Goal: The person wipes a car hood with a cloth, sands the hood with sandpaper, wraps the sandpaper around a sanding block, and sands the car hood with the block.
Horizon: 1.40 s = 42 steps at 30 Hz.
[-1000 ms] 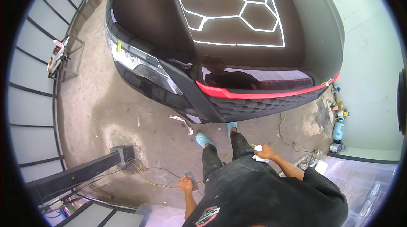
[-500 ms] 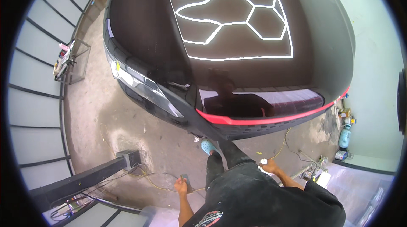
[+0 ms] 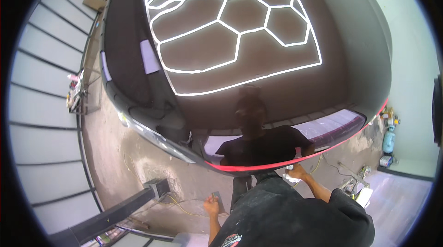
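A glossy black car bonnet [image 3: 286, 95] fills the view ahead of me, mirroring white hexagonal light lines and my own dark outline. Along its front edge runs a red strip [image 3: 277, 162]. Low at my left side, clear of the car, my left hand [image 3: 211, 206] is closed on a dark flat rectangular piece [image 3: 220, 202], whose kind I cannot make out. My right hand [image 3: 297, 172] hangs beside my right hip, just below the front edge, closed round a crumpled white cloth [image 3: 290, 177]. Neither hand touches the bonnet.
A dark post [image 3: 106, 214] with a square base [image 3: 158, 189] crosses the lower left, with yellow cable [image 3: 177, 206] on the floor nearby. A small rack [image 3: 87, 97] stands by the left wall. A blue cylinder [image 3: 389, 140] and boxes line the right wall.
I have moved closer to the car, and more of the bonnet and its reflections fills the view. Both hands keep hold of the dark piece and the white cloth.
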Tool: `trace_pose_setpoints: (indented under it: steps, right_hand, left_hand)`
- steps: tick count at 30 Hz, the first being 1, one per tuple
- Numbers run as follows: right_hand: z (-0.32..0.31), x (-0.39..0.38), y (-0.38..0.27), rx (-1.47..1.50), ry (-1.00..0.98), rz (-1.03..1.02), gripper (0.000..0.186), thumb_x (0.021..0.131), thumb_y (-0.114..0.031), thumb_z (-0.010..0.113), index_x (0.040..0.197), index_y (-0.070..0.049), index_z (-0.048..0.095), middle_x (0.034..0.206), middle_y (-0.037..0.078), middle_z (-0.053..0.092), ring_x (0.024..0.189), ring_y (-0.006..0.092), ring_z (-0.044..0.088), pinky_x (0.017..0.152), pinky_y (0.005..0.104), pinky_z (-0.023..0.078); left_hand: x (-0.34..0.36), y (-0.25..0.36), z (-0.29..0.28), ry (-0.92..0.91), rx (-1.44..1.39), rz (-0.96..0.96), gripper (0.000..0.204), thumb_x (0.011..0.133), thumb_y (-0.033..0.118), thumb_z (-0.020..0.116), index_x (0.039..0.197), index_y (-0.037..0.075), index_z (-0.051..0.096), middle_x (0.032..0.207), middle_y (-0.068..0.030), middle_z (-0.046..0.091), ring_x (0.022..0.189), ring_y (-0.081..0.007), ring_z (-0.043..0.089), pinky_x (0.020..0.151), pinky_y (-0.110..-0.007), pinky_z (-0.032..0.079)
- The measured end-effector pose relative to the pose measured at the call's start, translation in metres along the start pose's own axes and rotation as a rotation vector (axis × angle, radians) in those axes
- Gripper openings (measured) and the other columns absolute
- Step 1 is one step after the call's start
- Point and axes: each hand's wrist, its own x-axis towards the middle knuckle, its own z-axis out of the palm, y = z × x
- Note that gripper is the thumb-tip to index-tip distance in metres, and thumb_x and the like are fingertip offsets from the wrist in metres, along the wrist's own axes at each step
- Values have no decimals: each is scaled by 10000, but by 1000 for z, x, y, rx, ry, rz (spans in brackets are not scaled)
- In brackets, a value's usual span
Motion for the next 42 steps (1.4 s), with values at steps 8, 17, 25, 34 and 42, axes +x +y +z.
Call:
trace_pose_setpoints:
  steps: [8,17,25,34,42]
  right_hand:
    - [42,-3,33,-39,114,121,568,815,-486,644,1084,8,718,1110,298,677,1111,373,654,957,445,504]
    - [76,-63,29,385,105,291,397,835,-374,659,1017,-32,741,967,207,737,920,341,721,820,432,551]
    - [174,-35,9,414,99,242,468,812,-425,664,1026,-14,729,1027,229,720,1012,357,697,875,440,535]
    - [215,-19,49,66,118,392,631,765,-532,682,1098,4,717,1120,256,694,1082,394,668,952,455,521]
    - [209,-13,53,-84,116,308,594,779,-504,688,1077,9,718,1085,281,693,1048,420,673,934,482,527]
  left_hand:
    - [31,18,-5,-14,189,169,450,737,182,858,1063,-76,686,939,-182,724,880,-280,699,807,-385,539]
    - [64,31,-12,-253,196,301,384,779,217,831,1002,-67,700,823,-175,723,762,-233,691,713,-370,540]
    - [59,61,8,-752,-244,-381,397,880,365,754,1067,22,681,883,-70,701,703,-188,670,648,-337,541]
    - [-33,55,86,-1039,-329,-363,319,923,230,724,1161,31,654,992,-39,685,856,-141,658,759,-304,536]
    - [-57,24,101,-903,-385,-380,327,919,235,727,1160,26,656,982,-39,671,865,-133,644,759,-309,534]
